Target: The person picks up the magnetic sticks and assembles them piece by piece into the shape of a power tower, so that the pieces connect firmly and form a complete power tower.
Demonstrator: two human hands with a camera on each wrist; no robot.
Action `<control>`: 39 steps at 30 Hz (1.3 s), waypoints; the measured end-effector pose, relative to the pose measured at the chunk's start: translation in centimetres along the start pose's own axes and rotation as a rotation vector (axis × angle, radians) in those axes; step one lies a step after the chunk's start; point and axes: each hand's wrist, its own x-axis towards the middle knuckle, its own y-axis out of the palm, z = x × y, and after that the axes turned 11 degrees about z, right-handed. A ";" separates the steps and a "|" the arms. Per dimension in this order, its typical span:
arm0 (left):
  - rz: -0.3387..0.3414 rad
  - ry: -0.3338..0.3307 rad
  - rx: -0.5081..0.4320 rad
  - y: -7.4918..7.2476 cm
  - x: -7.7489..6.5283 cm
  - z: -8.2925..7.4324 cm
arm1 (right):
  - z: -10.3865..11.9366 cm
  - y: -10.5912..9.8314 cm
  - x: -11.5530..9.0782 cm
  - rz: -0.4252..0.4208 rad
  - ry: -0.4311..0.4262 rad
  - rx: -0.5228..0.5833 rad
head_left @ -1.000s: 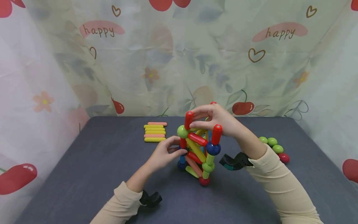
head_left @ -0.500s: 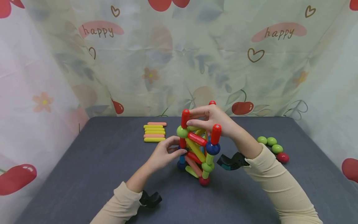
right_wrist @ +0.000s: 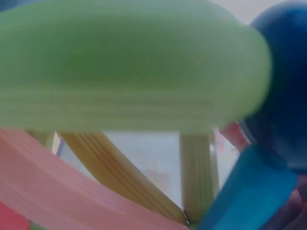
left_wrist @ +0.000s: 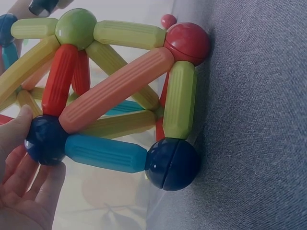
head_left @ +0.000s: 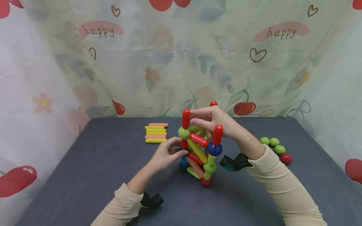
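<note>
A tower of magnetic sticks and balls (head_left: 200, 157) stands on the table in the head view. My left hand (head_left: 162, 157) grips its left side at mid height; the left wrist view shows thumb and fingers around a navy ball (left_wrist: 47, 139). At the top, my right hand (head_left: 222, 122) pinches an upright red stick (head_left: 185, 119) standing on a green ball (head_left: 184, 132). Another red stick (head_left: 217, 135) rises from a blue ball (head_left: 214, 148) at the near corner, and one more red tip (head_left: 213, 103) shows behind the right hand. A blurred green stick (right_wrist: 134, 67) fills much of the right wrist view.
Pink and yellow sticks (head_left: 156, 134) lie in a stack-like row at the back left of the dark table (head_left: 99, 175). Several green balls (head_left: 274, 142) and a red ball (head_left: 286, 158) lie to the right, beyond the right forearm. A printed curtain hangs behind.
The upright red stick at the top has shifted slightly left and straightened, the right hand moving left with it. The left hand keeps its hold on the tower.
</note>
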 end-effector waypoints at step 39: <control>-0.011 -0.003 0.039 -1.1 -1.1 0.3 | -20.3 -6.6 -14.1 -0.338 0.689 -0.238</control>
